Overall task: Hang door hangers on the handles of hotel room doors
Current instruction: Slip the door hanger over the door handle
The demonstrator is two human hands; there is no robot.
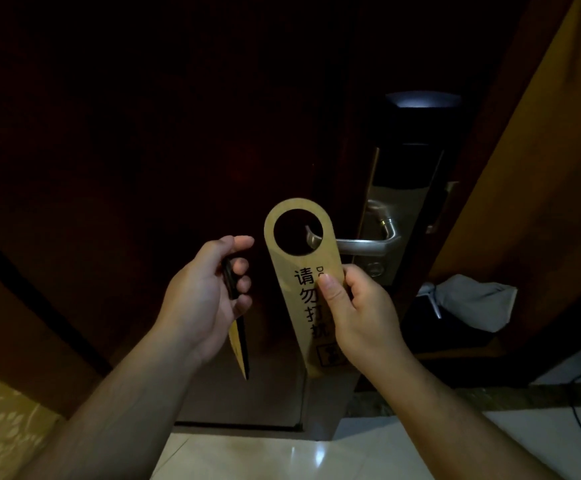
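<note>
right hand [363, 318] pinches hanger [290, 261] mid-body; left hand [202, 296] curls round spare hangers [238, 344]. Risk: hole snags handle [365, 244] tip, hanger twists loose.

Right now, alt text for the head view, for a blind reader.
The right hand holds a gold door hanger, its hole in front of the tip of a lever handle; the left hand grips more hangers.

A hotel room doorway: dark door [143, 150] with electronic card lock [406, 174], lever handle [368, 244].
</note>
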